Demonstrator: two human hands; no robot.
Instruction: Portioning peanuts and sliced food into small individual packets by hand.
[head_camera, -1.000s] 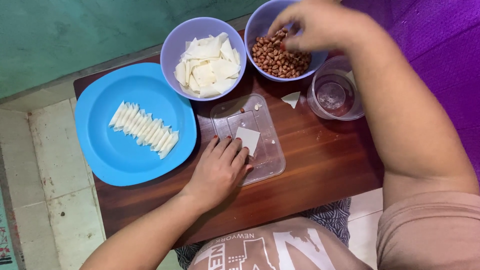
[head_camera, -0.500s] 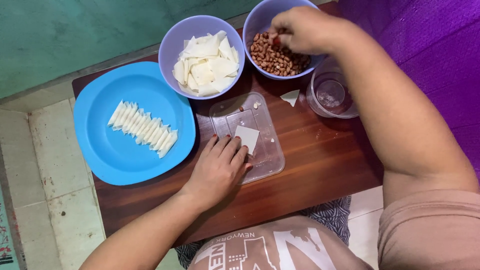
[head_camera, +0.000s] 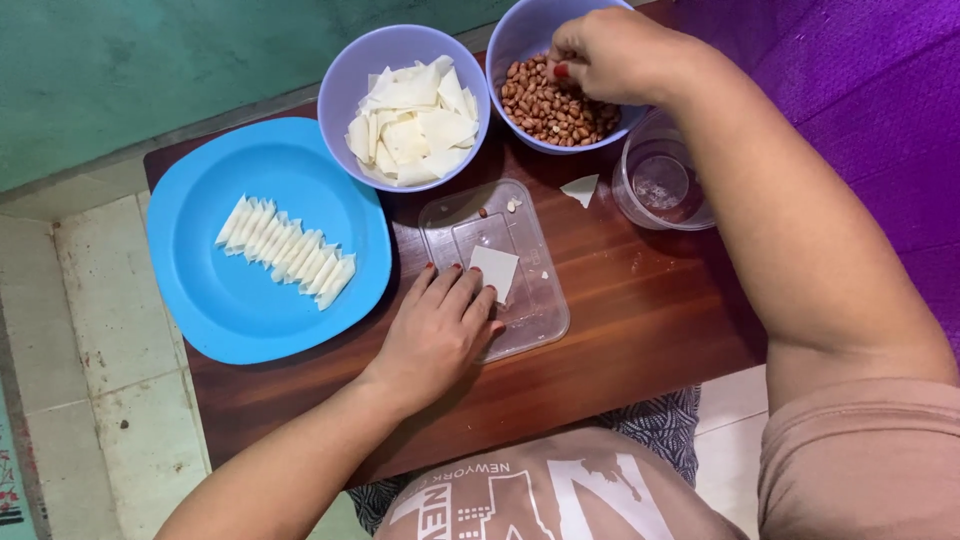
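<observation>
While the dark wooden table (head_camera: 640, 330) carries everything, its biggest load is a blue plate (head_camera: 220, 300) bearing a row of folded white wrappers (head_camera: 287, 252), beside a lilac bowl of loose wrapper sheets (head_camera: 410, 125) and a clear cup (head_camera: 662, 185). Nothing blocks the bowl of peanuts (head_camera: 555, 110), reddish-brown and heaped at the far edge, where the right hand (head_camera: 610, 52) dips with fingertips pinched together among them. Spread flat, the left hand (head_camera: 437, 335) presses the clear plastic lid (head_camera: 530, 300), fingertips touching a small white wrapper square (head_camera: 495, 270).
</observation>
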